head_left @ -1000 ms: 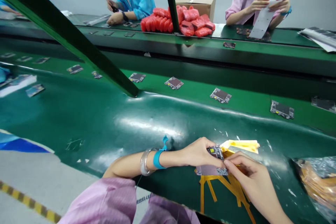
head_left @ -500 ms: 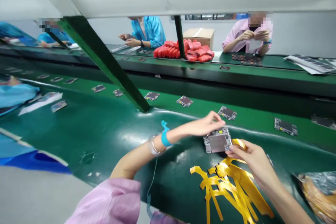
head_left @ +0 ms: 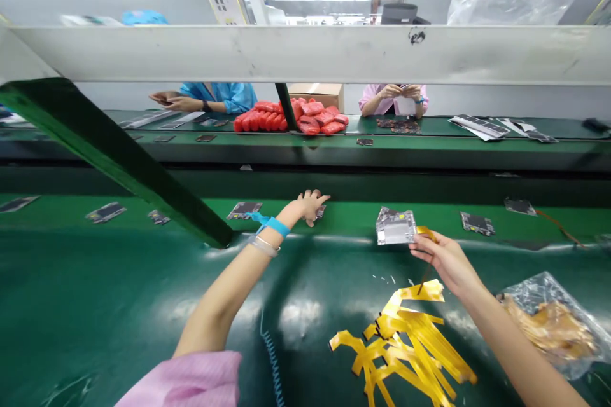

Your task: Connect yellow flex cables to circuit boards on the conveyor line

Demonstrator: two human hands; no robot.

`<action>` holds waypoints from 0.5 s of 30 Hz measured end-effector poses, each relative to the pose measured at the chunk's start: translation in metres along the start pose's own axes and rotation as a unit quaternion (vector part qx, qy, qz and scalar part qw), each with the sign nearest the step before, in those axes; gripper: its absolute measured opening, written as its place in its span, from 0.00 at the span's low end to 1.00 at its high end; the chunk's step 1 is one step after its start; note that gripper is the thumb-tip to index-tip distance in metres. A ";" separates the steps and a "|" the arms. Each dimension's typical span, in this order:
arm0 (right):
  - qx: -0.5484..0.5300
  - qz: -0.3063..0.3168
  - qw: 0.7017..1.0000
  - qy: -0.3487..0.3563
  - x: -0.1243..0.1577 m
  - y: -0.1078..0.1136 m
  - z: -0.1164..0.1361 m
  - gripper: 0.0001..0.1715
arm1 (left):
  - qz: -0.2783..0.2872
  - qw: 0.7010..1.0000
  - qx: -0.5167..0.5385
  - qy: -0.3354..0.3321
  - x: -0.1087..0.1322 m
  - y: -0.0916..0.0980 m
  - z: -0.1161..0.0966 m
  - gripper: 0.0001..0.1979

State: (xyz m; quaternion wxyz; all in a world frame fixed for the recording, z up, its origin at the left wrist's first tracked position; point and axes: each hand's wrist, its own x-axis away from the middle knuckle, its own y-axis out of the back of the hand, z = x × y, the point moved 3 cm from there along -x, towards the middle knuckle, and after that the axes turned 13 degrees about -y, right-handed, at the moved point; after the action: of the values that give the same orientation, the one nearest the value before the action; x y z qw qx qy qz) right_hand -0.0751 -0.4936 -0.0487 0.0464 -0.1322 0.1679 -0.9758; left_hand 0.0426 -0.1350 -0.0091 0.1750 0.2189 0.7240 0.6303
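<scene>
My right hand [head_left: 443, 255] pinches a circuit board [head_left: 397, 229] by its right edge, above the near edge of the green belt. A yellow flex cable [head_left: 426, 233] hangs from that board beside my fingers. My left hand [head_left: 312, 206] reaches over the belt with its fingers spread, palm down, above another circuit board [head_left: 321, 212] that it mostly hides; whether they touch I cannot tell. A blue wrist strap [head_left: 277, 225] and a clear bangle sit on my left wrist. Below my right hand lies a loose pile of yellow flex cables [head_left: 405, 337] on the green mat.
More circuit boards [head_left: 477, 223] lie along the green belt [head_left: 429, 216]. A slanted green post [head_left: 128, 165] stands at left. A clear bag [head_left: 548, 324] of flex cables rests at right. Across the line, two co-workers sit near red wrapped bundles [head_left: 315, 117] and a cardboard box [head_left: 329, 94].
My left hand has left the held board and stretched forward to the belt. My right hand has lifted the board forward. The view has turned right and levelled.
</scene>
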 end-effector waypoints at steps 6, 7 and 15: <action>-0.040 -0.057 0.996 0.060 -0.015 0.052 0.031 0.24 | -0.069 0.984 0.046 -0.160 -0.092 -0.033 -0.129 0.25; -0.040 -0.065 0.995 0.065 -0.014 0.061 0.033 0.25 | -0.071 0.980 0.064 -0.175 -0.107 -0.040 -0.149 0.22; 0.039 -0.123 0.988 0.086 -0.044 0.097 0.060 0.14 | -0.187 0.935 0.285 -0.099 -0.122 -0.016 -0.157 0.14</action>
State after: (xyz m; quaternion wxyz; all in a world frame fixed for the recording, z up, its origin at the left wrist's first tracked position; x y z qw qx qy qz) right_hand -0.0117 -0.5977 -0.0376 -0.0836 -0.0660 0.1152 -0.9876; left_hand 0.0614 -0.3335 -0.0056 0.2908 0.1815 0.8802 0.3283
